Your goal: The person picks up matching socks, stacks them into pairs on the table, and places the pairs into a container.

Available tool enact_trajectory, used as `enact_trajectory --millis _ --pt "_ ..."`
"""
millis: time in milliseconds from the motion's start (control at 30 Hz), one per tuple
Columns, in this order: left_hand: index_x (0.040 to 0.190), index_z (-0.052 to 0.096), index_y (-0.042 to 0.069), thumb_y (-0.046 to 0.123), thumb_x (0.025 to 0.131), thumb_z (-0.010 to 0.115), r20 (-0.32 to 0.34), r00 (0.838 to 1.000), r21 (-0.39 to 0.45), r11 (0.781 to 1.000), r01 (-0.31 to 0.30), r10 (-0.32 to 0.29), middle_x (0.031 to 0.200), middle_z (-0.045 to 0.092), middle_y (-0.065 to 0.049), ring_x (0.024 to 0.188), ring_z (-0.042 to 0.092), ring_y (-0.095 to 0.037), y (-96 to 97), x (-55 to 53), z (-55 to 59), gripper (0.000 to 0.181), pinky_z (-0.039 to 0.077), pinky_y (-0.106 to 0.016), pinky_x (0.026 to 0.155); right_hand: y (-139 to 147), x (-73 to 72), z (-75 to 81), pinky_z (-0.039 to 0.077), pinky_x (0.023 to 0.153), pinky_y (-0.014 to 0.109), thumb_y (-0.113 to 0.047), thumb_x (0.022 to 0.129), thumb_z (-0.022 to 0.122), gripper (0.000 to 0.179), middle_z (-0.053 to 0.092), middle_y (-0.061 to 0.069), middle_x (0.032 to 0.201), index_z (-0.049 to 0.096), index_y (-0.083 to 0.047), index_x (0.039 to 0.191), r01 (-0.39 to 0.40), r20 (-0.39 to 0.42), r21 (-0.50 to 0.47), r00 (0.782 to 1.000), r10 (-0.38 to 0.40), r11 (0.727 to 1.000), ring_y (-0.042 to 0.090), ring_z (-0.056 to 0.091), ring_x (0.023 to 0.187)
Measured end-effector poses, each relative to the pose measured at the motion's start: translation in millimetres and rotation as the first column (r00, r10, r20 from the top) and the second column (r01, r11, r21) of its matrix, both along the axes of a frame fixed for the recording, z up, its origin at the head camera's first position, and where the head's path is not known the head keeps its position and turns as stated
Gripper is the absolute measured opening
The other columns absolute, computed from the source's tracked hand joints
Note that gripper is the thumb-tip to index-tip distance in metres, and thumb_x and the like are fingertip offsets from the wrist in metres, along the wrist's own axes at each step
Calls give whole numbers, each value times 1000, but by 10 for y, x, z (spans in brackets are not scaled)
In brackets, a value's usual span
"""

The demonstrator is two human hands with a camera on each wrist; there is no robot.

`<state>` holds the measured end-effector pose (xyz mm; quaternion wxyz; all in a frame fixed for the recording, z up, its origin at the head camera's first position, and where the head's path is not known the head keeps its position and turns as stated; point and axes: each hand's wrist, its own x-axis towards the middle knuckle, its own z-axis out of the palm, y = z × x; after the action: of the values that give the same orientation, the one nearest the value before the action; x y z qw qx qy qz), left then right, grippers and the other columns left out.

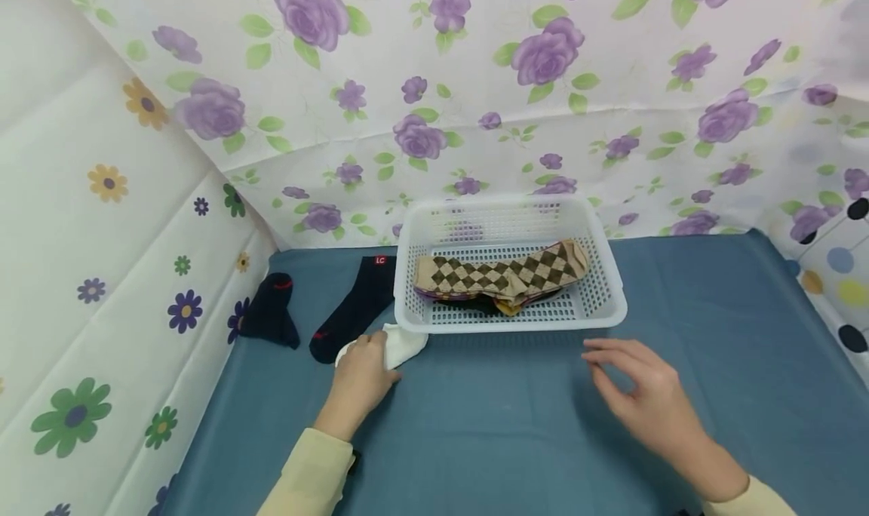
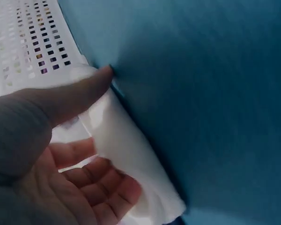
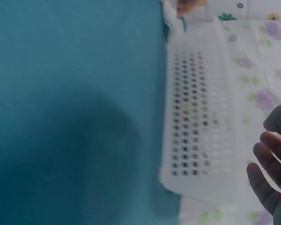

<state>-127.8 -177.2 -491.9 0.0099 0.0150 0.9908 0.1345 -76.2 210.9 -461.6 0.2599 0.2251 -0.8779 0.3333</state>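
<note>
A white sock point(image 1: 405, 344) lies at the front left corner of the basket, and my left hand point(image 1: 363, 373) grips it from above. In the left wrist view the thumb lies across one end of the white sock point(image 2: 126, 140) while the bent fingers point(image 2: 124, 192) press against its side. My right hand point(image 1: 641, 395) is in front of the basket's right end, holding nothing, its fingers loosely bent. The white plastic basket point(image 1: 509, 325) contains a stack of socks, with a beige and brown argyle pair point(image 1: 502, 274) on top.
A dark sock with a red label point(image 1: 356, 305) lies left of the basket, its top edge against the basket wall. Farther left is a folded dark sock point(image 1: 270, 312). Blue cloth point(image 1: 489, 425) covers the table, and flowered sheets point(image 1: 475, 71) hang behind and at the sides.
</note>
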Motion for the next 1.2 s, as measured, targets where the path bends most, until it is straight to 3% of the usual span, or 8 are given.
enact_trajectory --millis 133,367,567,700,800,967,1100,1200 --pt "122 56 9 15 66 84 20 999 84 995 -44 42 110 65 -16 93 63 -29 29 19 -5 63 51 -46 78 -38 89 -178 45 83 11 -6 73 77 39 66 -13 103 67 -34 98 24 131 64 991 -32 998 5 62 94" --pt "107 63 15 7 70 80 -45 999 170 985 23 -16 99 69 -8 83 63 -19 178 167 135 41 51 -40 73 -188 113 -345 53 75 26 -19 79 75 22 64 -22 95 68 -34 94 -19 366 155 930 -39 988 -1 61 89" --pt "110 62 20 5 76 74 -87 989 241 961 135 -117 104 69 -4 93 65 -17 430 375 377 38 53 -39 76 -304 74 -338 53 75 26 -23 81 73 23 64 -22 95 67 -36 99 -39 387 159 922 -26 986 -2 61 89" --pt "114 55 21 10 81 72 -63 986 287 944 166 -154 98 70 -2 81 66 -12 518 398 415 39 52 -31 66 -379 40 -308 52 77 25 -28 82 72 24 64 -22 98 65 -37 103 -40 404 163 914 -30 986 -3 60 92" --pt "111 54 19 15 81 73 -32 994 321 940 113 -109 88 69 0 69 60 -8 472 359 360 36 46 -26 59 -414 22 -306 52 78 26 -29 83 71 22 63 -22 100 66 -35 103 -62 440 167 898 -19 984 -3 60 94" --pt "99 65 21 22 80 75 -7 999 317 948 -31 35 78 66 2 64 57 -8 200 222 204 21 45 -28 58 -388 15 -354 52 81 26 -28 83 71 18 62 -24 99 68 -33 101 -92 497 164 868 -2 982 -3 60 95" --pt "100 68 18 24 82 72 -70 988 241 963 -118 138 84 68 -3 70 62 -18 -35 71 121 20 49 -36 61 -336 15 -389 52 81 27 -27 83 71 18 62 -24 99 68 -34 100 -89 515 169 857 -11 982 -2 60 95" --pt "105 68 13 21 83 71 -154 976 151 980 -128 151 98 67 -9 86 63 -26 -98 28 109 23 51 -45 69 -315 16 -385 52 80 27 -28 83 71 18 63 -23 99 67 -34 100 -85 523 170 852 -17 982 -1 61 95"
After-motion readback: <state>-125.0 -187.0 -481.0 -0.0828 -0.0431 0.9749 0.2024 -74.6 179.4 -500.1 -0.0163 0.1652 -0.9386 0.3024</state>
